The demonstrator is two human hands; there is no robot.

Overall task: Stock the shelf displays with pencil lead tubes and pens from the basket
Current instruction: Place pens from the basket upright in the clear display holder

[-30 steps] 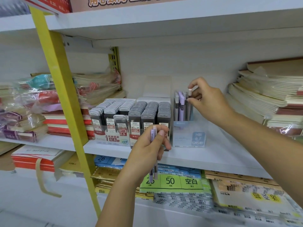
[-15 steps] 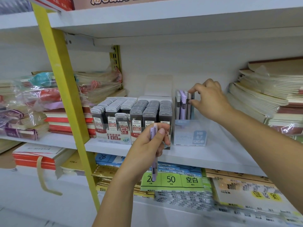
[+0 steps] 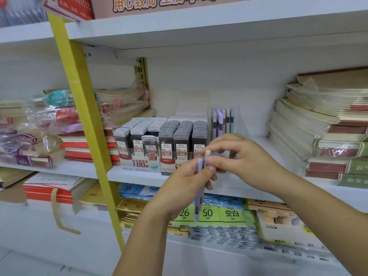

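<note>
My left hand [image 3: 185, 186] grips a small bunch of pens upright in front of the shelf; a lilac pen [image 3: 198, 198] shows most. My right hand [image 3: 239, 156] has come to the bunch and pinches the top of a pale peach pen [image 3: 207, 154] in it. Behind my hands, several pens [image 3: 222, 122] stand in a clear display box at the back of the middle shelf [image 3: 139, 176]. To the box's left, rows of grey and black pencil lead tubes [image 3: 165, 134] fill two display trays. No basket is in view.
A yellow upright post [image 3: 83, 116] crosses the shelf on the left. Wrapped notebook stacks [image 3: 49, 126] lie left of it, and tall notebook stacks [image 3: 322, 126] fill the right. Paper packs [image 3: 211, 214] sit on the lower shelf.
My right hand left the pen box at the back and came forward to the bunch in my left hand, where it now pinches a pen top. One more pen stands in the box.
</note>
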